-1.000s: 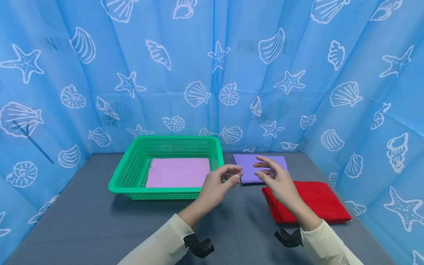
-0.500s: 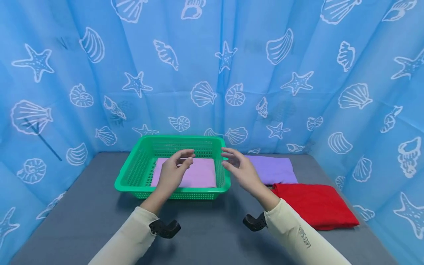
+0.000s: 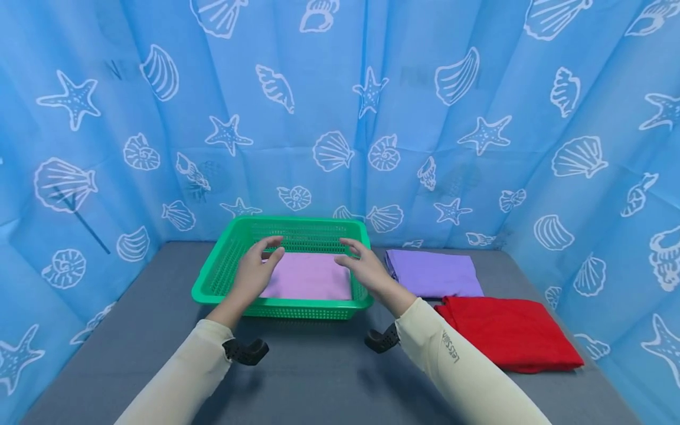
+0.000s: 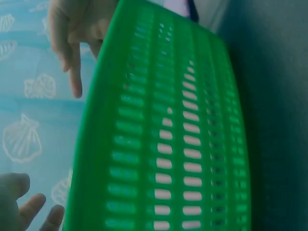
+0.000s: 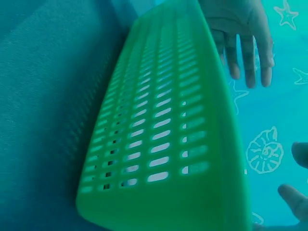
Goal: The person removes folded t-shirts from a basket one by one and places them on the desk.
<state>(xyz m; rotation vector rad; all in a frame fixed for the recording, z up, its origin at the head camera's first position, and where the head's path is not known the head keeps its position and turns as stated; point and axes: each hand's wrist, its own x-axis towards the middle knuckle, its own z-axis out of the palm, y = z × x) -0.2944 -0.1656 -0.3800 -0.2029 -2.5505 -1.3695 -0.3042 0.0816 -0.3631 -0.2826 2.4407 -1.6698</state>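
Observation:
Both bare hands are raised over a green plastic basket [image 3: 308, 303], fingers loosely bent and nothing held. My left hand [image 3: 252, 273] is above the basket's left half, thumb and fingertips pointing inward. Opposite it, above the right side, is my right hand [image 3: 368, 273]. A folded pink cloth [image 3: 310, 277] lies flat on the basket floor between them. In the left wrist view, the front basket wall [image 4: 139, 144] fills the middle, with left fingertips [image 4: 31, 207] at lower left. The right wrist view shows the same slotted wall and right fingertips [image 5: 292, 196] past the rim.
To the right of the basket lies a folded purple cloth [image 3: 435, 273]. Nearer and further right is a folded red cloth [image 3: 512, 333]. All stand on a grey-covered table [image 3: 308, 378], with a blue seashell-patterned curtain [image 3: 329, 88] behind and at the sides.
Both hands have moved left, from beside the purple cloth to over the basket, and are further apart than a second ago. The head view has turned slightly left. The cloths have stayed put.

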